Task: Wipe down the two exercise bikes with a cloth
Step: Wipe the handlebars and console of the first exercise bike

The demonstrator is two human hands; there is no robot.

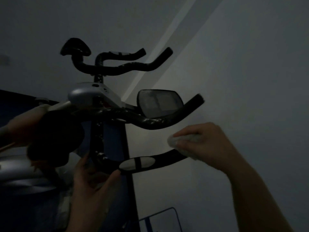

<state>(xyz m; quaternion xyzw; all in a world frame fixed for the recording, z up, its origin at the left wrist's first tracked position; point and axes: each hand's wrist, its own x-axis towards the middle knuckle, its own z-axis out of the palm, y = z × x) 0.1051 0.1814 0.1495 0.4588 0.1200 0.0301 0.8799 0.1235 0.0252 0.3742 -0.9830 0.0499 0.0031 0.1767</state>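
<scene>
The room is dim. The near exercise bike's black handlebar (160, 122) curves across the middle, with a dark console screen (158, 103) above it. A lower grip bar (167, 158) carries a pale oval sensor pad (137, 163). My right hand (205, 144) is closed around a white cloth (177, 141) pressed on the right end of that lower bar. My left hand (93, 180) holds the same bar at its left bend, thumb under the pad. A second bike's handlebar (127, 67) and saddle (75, 46) stand behind.
A silver-grey housing (88, 96) sits behind the near handlebar. A dark round saddle shape (55, 136) and silver frame parts (25, 180) fill the left. A pale wall (234, 64) lies to the right. A blue-edged object (160, 220) sits low in the middle.
</scene>
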